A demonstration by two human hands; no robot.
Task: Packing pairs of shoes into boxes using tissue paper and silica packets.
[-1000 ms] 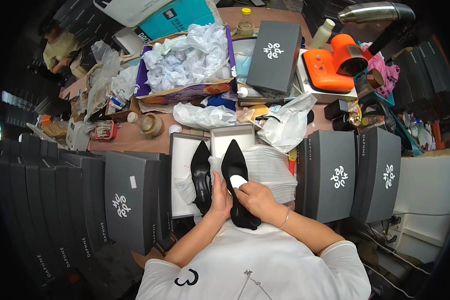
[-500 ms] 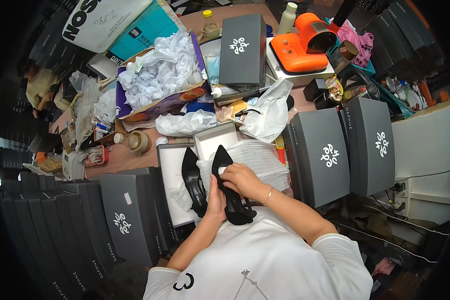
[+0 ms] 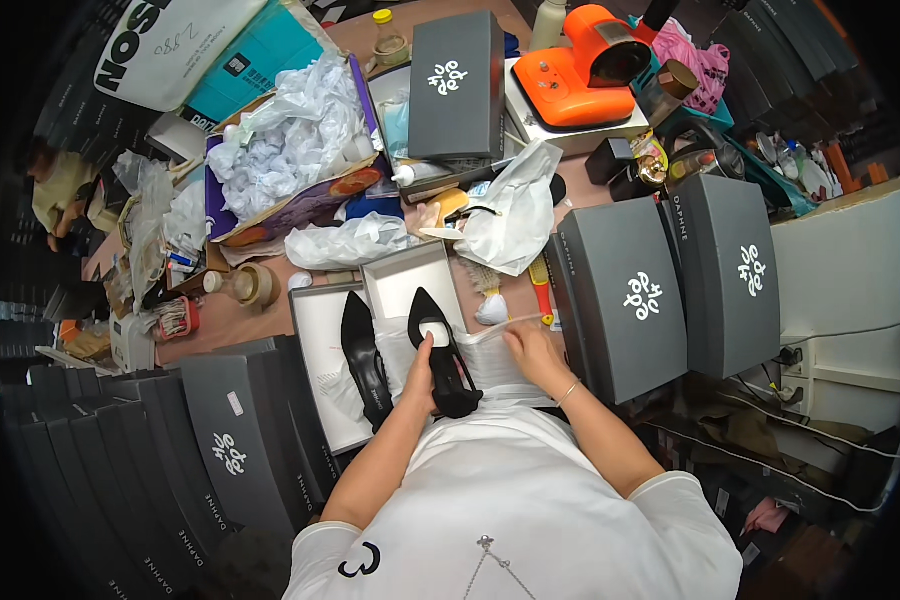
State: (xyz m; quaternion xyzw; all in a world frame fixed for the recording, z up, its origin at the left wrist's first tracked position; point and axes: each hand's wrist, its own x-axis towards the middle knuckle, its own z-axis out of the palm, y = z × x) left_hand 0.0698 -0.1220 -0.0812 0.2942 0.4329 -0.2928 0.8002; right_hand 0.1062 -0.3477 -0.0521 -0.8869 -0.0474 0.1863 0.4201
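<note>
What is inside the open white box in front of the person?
In the box one black shoe lies on white paper. The left hand holds a second shoe over it. The box bottom under the paper is hidden.

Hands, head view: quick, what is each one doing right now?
Left hand: closed on the black pointed shoe, holding it upright over the open box.
Right hand: pinching the white tissue paper beside that shoe.

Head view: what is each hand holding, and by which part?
The left hand holds a black pointed shoe at its middle. The right hand pinches the edge of white tissue paper with its fingers.
</note>
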